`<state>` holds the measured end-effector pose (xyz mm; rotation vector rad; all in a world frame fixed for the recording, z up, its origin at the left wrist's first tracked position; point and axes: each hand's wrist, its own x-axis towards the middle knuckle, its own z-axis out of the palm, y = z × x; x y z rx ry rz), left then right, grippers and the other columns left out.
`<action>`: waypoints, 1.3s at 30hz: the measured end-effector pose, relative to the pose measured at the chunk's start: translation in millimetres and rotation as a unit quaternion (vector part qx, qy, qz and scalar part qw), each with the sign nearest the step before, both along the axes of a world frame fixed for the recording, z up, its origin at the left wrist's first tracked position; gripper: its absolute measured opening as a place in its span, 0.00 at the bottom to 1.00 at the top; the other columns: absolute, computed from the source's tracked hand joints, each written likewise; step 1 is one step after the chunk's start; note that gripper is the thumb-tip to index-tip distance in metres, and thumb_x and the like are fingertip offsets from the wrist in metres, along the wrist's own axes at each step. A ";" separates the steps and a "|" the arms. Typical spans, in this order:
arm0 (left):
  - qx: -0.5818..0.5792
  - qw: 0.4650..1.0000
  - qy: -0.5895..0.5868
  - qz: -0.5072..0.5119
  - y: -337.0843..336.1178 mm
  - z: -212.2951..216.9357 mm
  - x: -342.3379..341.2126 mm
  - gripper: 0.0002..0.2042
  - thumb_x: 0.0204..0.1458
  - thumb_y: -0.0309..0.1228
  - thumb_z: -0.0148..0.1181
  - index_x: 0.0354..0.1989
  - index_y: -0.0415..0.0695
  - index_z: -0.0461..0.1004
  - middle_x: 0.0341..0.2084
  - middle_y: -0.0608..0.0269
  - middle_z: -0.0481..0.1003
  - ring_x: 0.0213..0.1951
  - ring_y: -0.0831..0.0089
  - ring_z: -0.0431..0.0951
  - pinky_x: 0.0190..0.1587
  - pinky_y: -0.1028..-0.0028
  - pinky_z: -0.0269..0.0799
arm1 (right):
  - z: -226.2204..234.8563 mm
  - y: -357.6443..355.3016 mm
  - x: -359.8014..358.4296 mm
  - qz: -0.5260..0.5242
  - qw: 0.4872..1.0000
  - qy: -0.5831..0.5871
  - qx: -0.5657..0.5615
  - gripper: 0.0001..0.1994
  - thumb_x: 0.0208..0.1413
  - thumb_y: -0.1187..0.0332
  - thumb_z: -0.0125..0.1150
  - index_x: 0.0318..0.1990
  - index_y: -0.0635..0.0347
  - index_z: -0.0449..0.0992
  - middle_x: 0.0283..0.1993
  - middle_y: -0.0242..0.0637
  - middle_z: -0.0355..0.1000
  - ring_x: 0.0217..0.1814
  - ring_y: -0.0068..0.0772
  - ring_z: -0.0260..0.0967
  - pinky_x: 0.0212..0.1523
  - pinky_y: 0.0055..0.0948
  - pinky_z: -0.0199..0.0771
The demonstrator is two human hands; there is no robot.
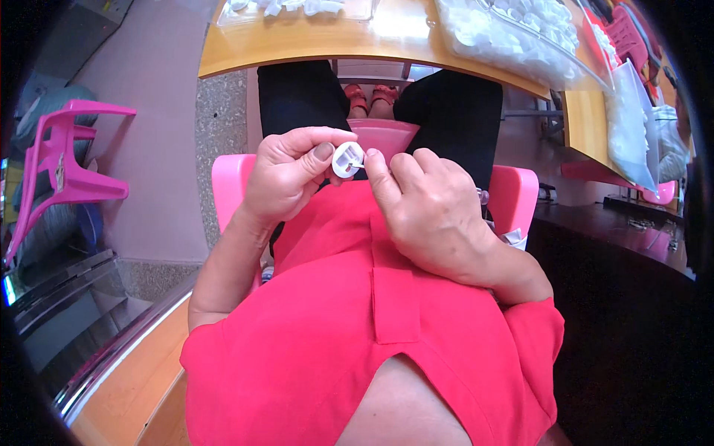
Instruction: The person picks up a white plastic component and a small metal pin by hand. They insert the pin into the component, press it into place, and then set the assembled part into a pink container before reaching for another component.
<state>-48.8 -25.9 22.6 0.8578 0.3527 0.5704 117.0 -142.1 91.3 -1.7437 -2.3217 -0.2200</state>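
My left hand (291,172) pinches a small round white plastic part (346,154) between thumb and fingers, held above my lap. Its face has a recessed, slotted middle. Close against it on the right, my right hand (428,197) has its fingers closed around a thin, pale, metallic-looking piece (357,165). One end of that piece reaches into the recess of the round part; the rest is hidden by the fingers. I cannot make out its exact kind.
Ahead is a wooden table (320,43) bearing a clear tray (297,9) of white pieces. To its right, a large clear container (513,37) holds many white parts, near a plastic bag (632,123) of more. A pink stool (74,167) is at left; pink chair arms (513,197) flank me.
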 end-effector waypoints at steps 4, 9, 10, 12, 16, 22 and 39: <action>-0.002 1.000 0.024 -0.006 -0.3 0.2 -0.2 0.12 0.59 0.25 0.52 0.47 0.31 0.73 0.33 0.57 0.76 0.33 0.75 0.75 0.36 0.78 0.72 | -4.6 2.5 -2.4 0.001 1.000 -0.012 0.008 0.17 0.45 0.73 0.57 0.44 0.69 0.75 0.25 0.33 0.63 0.27 0.28 0.63 0.24 0.27 0.63; -0.005 0.999 0.027 -0.026 3.9 -0.1 -1.6 0.11 0.58 0.25 0.52 0.46 0.31 0.74 0.33 0.57 0.76 0.34 0.75 0.76 0.37 0.78 0.73 | -3.3 6.0 -3.9 0.018 0.999 -0.046 -0.014 0.14 0.47 0.73 0.56 0.42 0.71 0.75 0.25 0.33 0.63 0.27 0.28 0.63 0.24 0.26 0.63; -0.014 0.999 0.045 -0.020 2.5 -0.2 -1.4 0.11 0.58 0.24 0.53 0.45 0.31 0.74 0.33 0.57 0.77 0.34 0.75 0.76 0.38 0.78 0.74 | -2.9 5.9 -3.6 0.019 0.999 -0.046 -0.014 0.14 0.47 0.73 0.56 0.42 0.71 0.75 0.25 0.33 0.63 0.27 0.28 0.63 0.24 0.26 0.63; -0.021 0.998 0.065 -0.014 0.0 -1.1 -0.9 0.10 0.58 0.24 0.53 0.44 0.31 0.74 0.33 0.56 0.77 0.35 0.75 0.77 0.38 0.78 0.74 | -1.2 5.7 -1.9 0.061 0.993 -0.097 -0.038 0.13 0.48 0.74 0.56 0.40 0.73 0.75 0.25 0.34 0.64 0.28 0.28 0.63 0.23 0.25 0.63; -0.047 0.995 0.084 -0.033 -1.5 -3.9 6.1 0.09 0.56 0.22 0.54 0.43 0.30 0.74 0.33 0.56 0.77 0.34 0.75 0.77 0.37 0.79 0.74 | 4.0 7.6 4.0 0.077 0.984 -0.114 -0.114 0.13 0.47 0.74 0.56 0.39 0.75 0.74 0.25 0.35 0.65 0.28 0.28 0.65 0.23 0.25 0.63; 0.219 0.959 0.112 0.141 29.8 38.6 18.0 0.08 0.57 0.24 0.54 0.43 0.36 0.75 0.33 0.60 0.77 0.32 0.77 0.76 0.34 0.79 0.73 | 11.3 15.0 31.3 0.016 0.998 0.054 -0.020 0.16 0.43 0.73 0.56 0.42 0.72 0.73 0.27 0.38 0.67 0.28 0.34 0.67 0.25 0.30 0.68; 0.775 0.617 0.137 -0.016 128.9 162.6 218.6 0.11 0.51 0.28 0.61 0.41 0.38 0.77 0.36 0.57 0.78 0.36 0.71 0.77 0.43 0.72 0.72 | -71.1 15.4 73.1 -0.043 0.972 0.165 -0.161 0.12 0.41 0.74 0.55 0.36 0.66 0.73 0.28 0.47 0.72 0.33 0.48 0.74 0.34 0.41 0.74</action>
